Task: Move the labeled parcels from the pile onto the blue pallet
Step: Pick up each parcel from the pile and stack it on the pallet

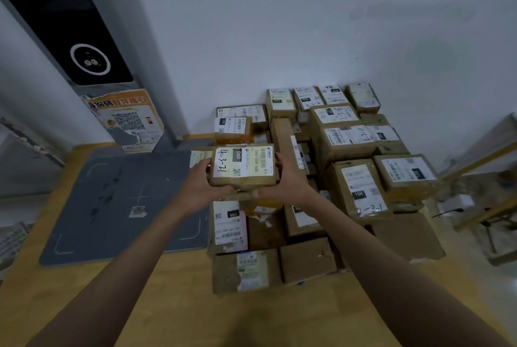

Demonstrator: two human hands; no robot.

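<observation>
Two bare forearms reach in from six o'clock and meet at the centre of the view, where the left hand point(200, 183) and right hand point(285, 181) hold a small parcel point(242, 167) between them, lifted above the pile point(349, 167). Each hand grips one short end, fingers curled under and thumb along the side, so the label with its handwritten code faces up. Judging by its size and the easy two-handed hold, the parcel is probably light; its brown card looks stiff enough to take pressure at the ends, though the tape wrap could be slick, so holding under the bottom edges seems the safest grip. Boxes of several sizes, most with white labels, lie packed close together from twelve to four o'clock on the wooden tabletop point(173, 304), some stacked on others; what they contain cannot be seen, as all are sealed. At nine o'clock a grey mat point(117, 206) with white corner marks lies flat beside the pile. No blue pallet is in view, so the parcel's destination lies outside the frame.
</observation>
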